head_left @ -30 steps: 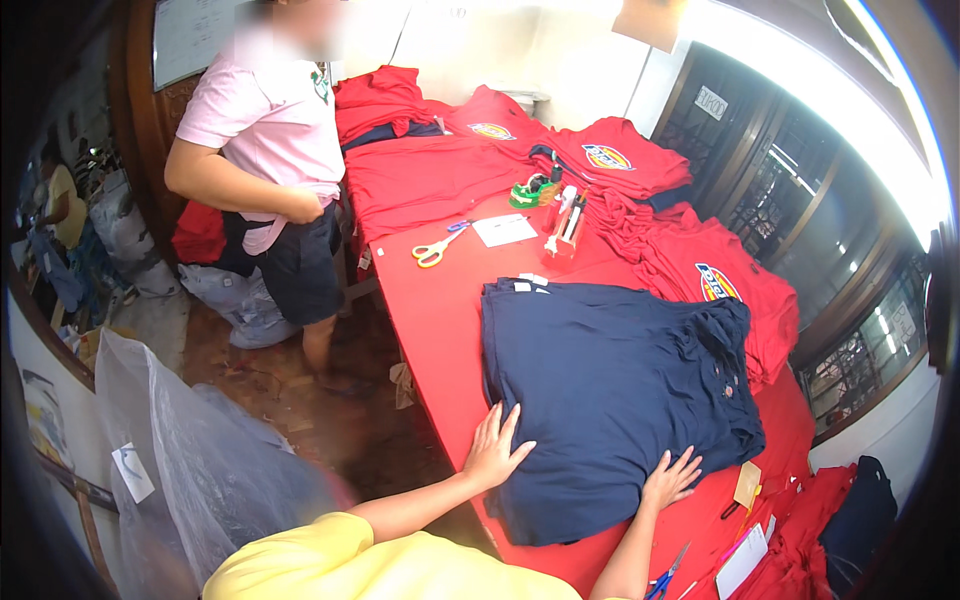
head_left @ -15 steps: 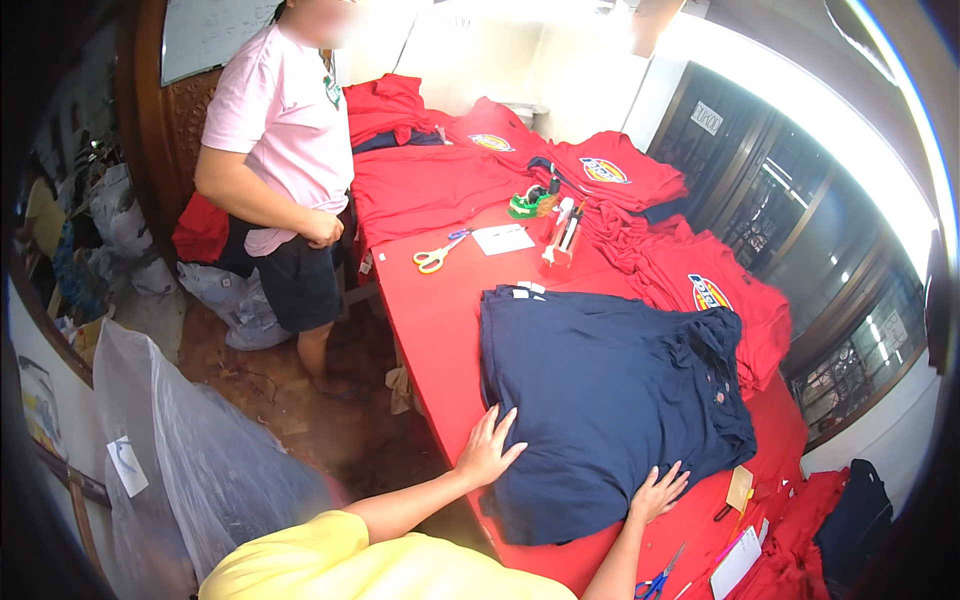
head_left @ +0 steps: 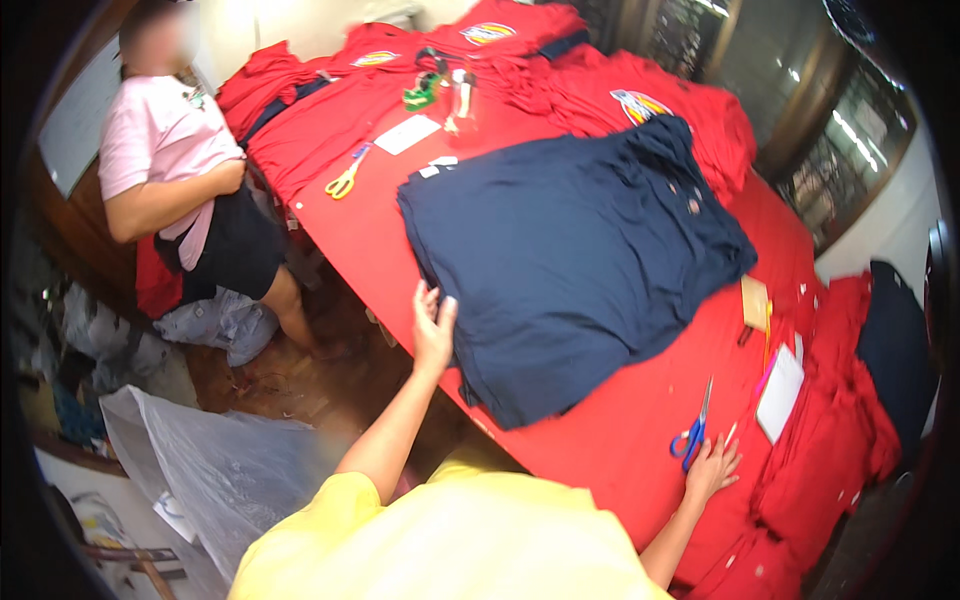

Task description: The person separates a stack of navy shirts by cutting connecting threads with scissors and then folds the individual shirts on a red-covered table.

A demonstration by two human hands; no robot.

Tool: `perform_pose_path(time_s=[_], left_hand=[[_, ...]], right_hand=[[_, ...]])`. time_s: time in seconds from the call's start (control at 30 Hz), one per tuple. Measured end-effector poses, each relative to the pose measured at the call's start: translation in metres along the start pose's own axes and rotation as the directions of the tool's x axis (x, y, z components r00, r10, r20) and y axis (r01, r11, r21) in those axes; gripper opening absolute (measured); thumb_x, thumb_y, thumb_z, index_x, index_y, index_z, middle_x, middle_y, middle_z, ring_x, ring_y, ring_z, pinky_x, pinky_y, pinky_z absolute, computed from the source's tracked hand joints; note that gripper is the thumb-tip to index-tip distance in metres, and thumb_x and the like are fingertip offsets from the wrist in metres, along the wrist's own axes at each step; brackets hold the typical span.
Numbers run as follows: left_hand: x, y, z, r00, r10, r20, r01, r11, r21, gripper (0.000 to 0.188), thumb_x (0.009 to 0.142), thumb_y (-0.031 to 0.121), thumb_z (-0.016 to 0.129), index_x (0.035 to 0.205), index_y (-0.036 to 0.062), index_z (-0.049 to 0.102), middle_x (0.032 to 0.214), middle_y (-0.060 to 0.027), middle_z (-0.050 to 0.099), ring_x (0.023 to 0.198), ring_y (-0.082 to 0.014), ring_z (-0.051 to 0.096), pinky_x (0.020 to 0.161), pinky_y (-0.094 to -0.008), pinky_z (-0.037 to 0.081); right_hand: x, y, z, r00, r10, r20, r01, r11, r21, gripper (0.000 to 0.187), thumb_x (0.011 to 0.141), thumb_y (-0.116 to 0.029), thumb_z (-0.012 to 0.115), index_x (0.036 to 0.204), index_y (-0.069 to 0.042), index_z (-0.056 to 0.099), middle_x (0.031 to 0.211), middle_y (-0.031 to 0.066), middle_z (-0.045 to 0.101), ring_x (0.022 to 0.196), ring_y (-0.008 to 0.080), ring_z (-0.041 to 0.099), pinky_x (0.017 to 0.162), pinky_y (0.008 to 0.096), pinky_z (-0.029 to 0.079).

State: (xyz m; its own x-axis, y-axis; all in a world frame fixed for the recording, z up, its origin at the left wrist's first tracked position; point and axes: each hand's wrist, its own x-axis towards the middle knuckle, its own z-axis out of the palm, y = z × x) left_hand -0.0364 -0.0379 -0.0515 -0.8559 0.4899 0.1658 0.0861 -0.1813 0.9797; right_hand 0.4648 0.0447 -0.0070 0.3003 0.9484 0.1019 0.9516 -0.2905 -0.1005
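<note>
A stack of navy blue shirts point(head_left: 570, 250) lies spread on the red-covered table point(head_left: 620, 450) in front of me. My left hand point(head_left: 435, 330) is at the stack's left edge, fingers apart and slightly bent, with no grip on the cloth that I can see. Over the table's near right part, my right hand point(head_left: 712, 470) has its fingers spread. It is right beside blue-handled scissors point(head_left: 690, 440), whose blades point away from me. A thin white stick point(head_left: 732, 433) lies by its fingertips; whether they touch it, I cannot tell.
Red shirts point(head_left: 660, 85) line the far side; more red cloth point(head_left: 825, 430) is heaped at right by a white pad point(head_left: 780, 395). Yellow-handled scissors point(head_left: 342, 186), white paper point(head_left: 407, 133) and a green tape dispenser point(head_left: 422, 92) lie farther off. A person in pink point(head_left: 150, 150) stands left, beyond clear plastic point(head_left: 220, 450).
My right hand has left the navy shirts and moved right, toward the blue scissors. My left hand stays by the stack's left edge. The view has tilted down and turned right.
</note>
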Motion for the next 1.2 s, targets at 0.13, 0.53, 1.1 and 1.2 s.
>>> perform_pose_path(time_s=[0.13, 0.53, 1.1, 1.2], left_hand=[[0.015, 0.007, -0.003, 0.984, -0.177, -0.021, 0.177, 0.983, 0.042, 0.048, 0.091, 0.029, 0.066, 0.125, -0.0015, 0.05, 0.103, -0.0085, 0.062, 0.094, -0.013, 0.056, 0.084, -0.0259, 0.044], [0.014, 0.065, -0.011, 0.999, 0.035, 0.034, -0.049, 0.667, 0.743, 0.045, 0.09, 0.034, 0.064, 0.064, 0.0008, 0.048, 0.054, -0.012, 0.046, 0.053, -0.0245, 0.052, 0.057, -0.0385, 0.042], [-0.068, 0.079, -0.003, 0.702, -0.491, 0.515, 0.682, 0.673, -0.288, 0.04, 0.096, 0.018, 0.054, 0.131, 0.0013, 0.046, 0.13, -0.0119, 0.056, 0.115, -0.027, 0.057, 0.096, -0.0475, 0.048], [-0.114, 0.085, -0.003, 0.633, -0.511, 0.581, 0.698, 0.702, -0.143, 0.033, 0.091, 0.006, 0.058, 0.123, 0.0, 0.054, 0.118, -0.0107, 0.063, 0.106, -0.0241, 0.063, 0.09, -0.044, 0.052]], right_hand=[[-0.011, 0.031, 0.015, 1.0, -0.025, -0.004, 0.025, 0.998, 0.052, 0.048, 0.098, -0.042, 0.043, 0.138, -0.016, 0.048, 0.154, 0.0091, 0.028, 0.143, 0.0328, 0.02, 0.11, 0.065, 0.012], [-0.013, -0.017, -0.038, 0.946, -0.271, 0.179, 0.238, 0.954, 0.185, 0.05, 0.082, -0.019, 0.068, 0.127, -0.002, 0.052, 0.099, 0.0144, 0.057, 0.092, 0.0321, 0.058, 0.081, 0.0416, 0.047], [-0.093, -0.127, -0.034, 0.338, -0.863, 0.375, -0.509, 0.168, 0.844, 0.048, 0.085, 0.002, 0.06, 0.128, -0.001, 0.04, 0.095, 0.0127, 0.06, 0.094, 0.0252, 0.067, 0.083, 0.032, 0.055], [-0.117, -0.146, -0.035, 0.22, -0.906, 0.361, -0.456, 0.231, 0.859, 0.049, 0.086, 0.002, 0.06, 0.13, 0.0, 0.039, 0.102, 0.0113, 0.056, 0.097, 0.0227, 0.066, 0.085, 0.0306, 0.053]])
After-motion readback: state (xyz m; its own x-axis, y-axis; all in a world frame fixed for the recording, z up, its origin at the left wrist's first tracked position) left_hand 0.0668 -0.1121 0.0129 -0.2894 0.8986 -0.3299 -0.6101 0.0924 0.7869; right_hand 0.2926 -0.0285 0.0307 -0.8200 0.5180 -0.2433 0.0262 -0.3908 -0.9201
